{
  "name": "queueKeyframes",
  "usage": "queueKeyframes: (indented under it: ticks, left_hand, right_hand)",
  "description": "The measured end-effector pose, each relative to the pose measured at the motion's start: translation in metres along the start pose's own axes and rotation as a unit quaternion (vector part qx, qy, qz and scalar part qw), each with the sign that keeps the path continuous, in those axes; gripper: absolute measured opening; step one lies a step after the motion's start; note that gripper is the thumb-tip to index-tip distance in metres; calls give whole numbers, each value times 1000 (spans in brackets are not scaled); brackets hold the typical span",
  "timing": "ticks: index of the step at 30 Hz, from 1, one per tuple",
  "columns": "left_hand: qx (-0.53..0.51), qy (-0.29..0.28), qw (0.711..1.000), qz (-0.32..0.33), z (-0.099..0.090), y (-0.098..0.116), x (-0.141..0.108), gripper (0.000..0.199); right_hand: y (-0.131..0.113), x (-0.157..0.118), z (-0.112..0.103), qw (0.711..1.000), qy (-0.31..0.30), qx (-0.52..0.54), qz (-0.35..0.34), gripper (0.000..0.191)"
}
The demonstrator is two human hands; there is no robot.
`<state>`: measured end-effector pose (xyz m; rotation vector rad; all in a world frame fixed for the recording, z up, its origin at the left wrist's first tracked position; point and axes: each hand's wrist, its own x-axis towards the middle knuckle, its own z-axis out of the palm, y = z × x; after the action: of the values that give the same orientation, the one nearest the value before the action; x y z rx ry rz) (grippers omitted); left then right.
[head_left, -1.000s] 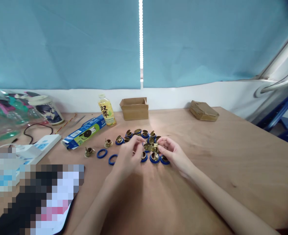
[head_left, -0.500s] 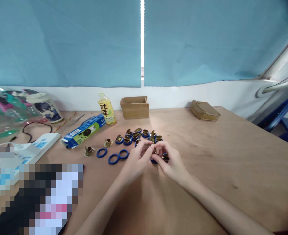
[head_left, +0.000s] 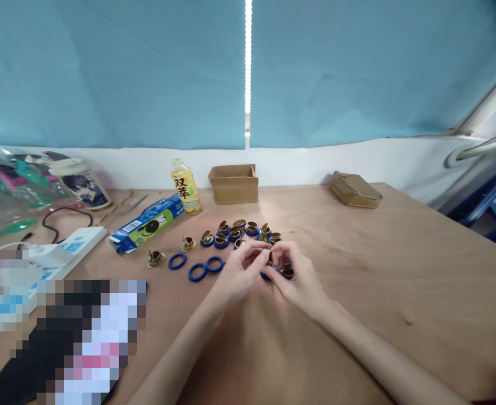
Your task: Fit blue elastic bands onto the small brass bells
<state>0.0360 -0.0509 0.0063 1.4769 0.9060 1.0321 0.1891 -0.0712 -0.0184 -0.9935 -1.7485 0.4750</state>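
Note:
My left hand (head_left: 243, 271) and my right hand (head_left: 293, 274) meet at the middle of the table, fingertips pinched on one small brass-coloured metal piece (head_left: 270, 257), mostly hidden by the fingers. Around and behind them lie several brass pieces seated in blue rings, such as one brass piece (head_left: 221, 241) left of my hands and another (head_left: 287, 271) partly behind my right fingers. Loose blue rings (head_left: 197, 272) lie left of my left hand. Two brass pieces without blue rings, one (head_left: 188, 243) and another (head_left: 156, 259), rest farther left.
A blue and green carton (head_left: 147, 225) and a yellow drink bottle (head_left: 186, 188) stand at the left back, near an open cardboard box (head_left: 235, 188). A flattened brown package (head_left: 355, 190) lies back right. At left are a power strip (head_left: 79, 242), a cup (head_left: 81, 184) and plastic bottles.
The whole view has shifted slightly, with objects appearing a little farther right. Both hands remain together on the metal piece, their fingers slightly changed in pose.

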Motion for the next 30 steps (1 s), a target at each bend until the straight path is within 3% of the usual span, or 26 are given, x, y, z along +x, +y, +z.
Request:
queueKeyframes:
  ticks: [9, 13, 18, 30]
  left_hand:
    - [-19, 24, 999, -19, -3, 2, -1, 20]
    - [-37, 24, 999, -19, -5, 0, 1, 20]
    - [-46, 24, 998, -22, -5, -1, 1, 20]
    - [-58, 15, 998, -13, -1, -1, 0, 22]
  right_hand:
    - [-3, 4, -4, 1000, 9, 17, 7, 4]
    - [-5, 7, -8, 999, -8, -34, -11, 12]
    - [-4, 6, -10, 996, -80, -18, 31, 16]
    - [1, 6, -5, 994, -87, -72, 5, 28]
